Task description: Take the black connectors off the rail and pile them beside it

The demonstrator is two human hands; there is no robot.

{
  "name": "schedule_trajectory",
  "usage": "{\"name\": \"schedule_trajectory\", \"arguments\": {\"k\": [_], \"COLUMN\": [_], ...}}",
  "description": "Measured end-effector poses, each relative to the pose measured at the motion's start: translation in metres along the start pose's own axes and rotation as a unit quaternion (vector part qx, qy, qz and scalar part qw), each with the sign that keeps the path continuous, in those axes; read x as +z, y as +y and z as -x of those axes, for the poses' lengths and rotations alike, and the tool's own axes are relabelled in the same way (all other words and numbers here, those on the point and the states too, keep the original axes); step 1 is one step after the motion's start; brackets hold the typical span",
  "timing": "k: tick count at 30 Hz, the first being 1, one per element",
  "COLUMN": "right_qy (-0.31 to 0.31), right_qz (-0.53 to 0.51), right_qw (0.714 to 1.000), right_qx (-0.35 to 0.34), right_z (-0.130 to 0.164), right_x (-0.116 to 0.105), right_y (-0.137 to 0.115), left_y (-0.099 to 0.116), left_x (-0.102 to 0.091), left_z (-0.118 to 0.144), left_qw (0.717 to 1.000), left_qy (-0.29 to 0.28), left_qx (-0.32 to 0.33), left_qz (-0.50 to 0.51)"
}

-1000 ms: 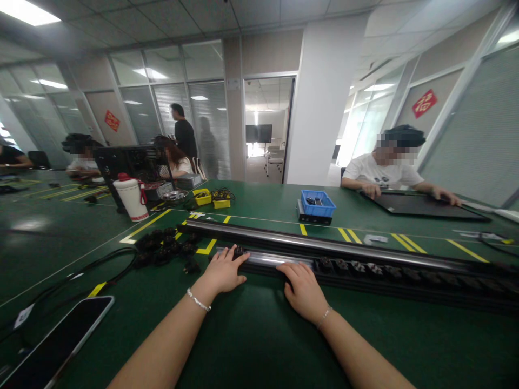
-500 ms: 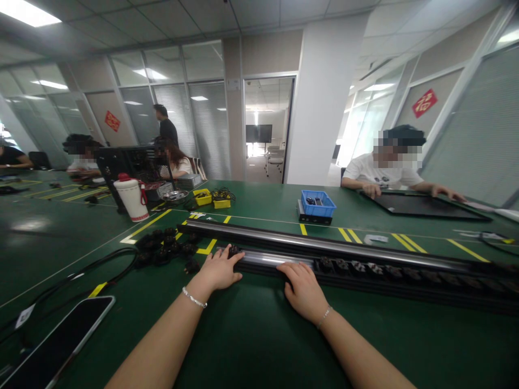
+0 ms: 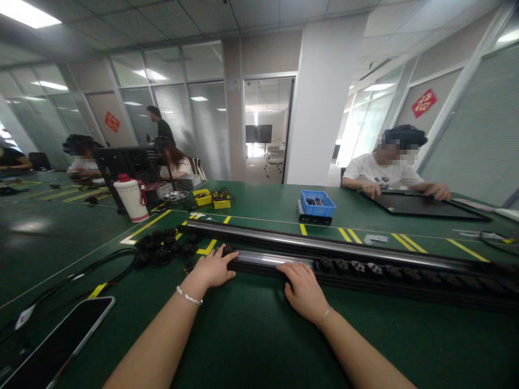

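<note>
Left hand now further left on green table, glass-walled office.

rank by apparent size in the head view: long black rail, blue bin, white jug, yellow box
1. long black rail
2. white jug and blue bin look alike in size; not ranked
3. yellow box, though it lies farther off
</note>
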State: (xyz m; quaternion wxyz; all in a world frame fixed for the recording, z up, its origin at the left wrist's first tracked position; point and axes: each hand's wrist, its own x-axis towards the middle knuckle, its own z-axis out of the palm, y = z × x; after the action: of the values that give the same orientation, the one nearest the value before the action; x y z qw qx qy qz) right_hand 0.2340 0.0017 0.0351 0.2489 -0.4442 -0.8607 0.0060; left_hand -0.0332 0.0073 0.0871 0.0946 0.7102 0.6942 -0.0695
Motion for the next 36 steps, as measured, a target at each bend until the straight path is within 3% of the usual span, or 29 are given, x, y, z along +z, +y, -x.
{"name": "schedule_trajectory", "arguments": {"k": [36], "right_qy": [0.013], "right_qz": [-0.004], "right_qw": [1.0], "right_qx": [-0.008], "right_z": [0.0], "right_x": [0.002], "right_y": [0.001], "left_y": [-0.015], "left_x": [-0.001], "left_z": [-0.006], "left_qw": [0.999], "left_qy": [-0.028], "left_qx": [-0.027], "left_qz": [0.027]}}
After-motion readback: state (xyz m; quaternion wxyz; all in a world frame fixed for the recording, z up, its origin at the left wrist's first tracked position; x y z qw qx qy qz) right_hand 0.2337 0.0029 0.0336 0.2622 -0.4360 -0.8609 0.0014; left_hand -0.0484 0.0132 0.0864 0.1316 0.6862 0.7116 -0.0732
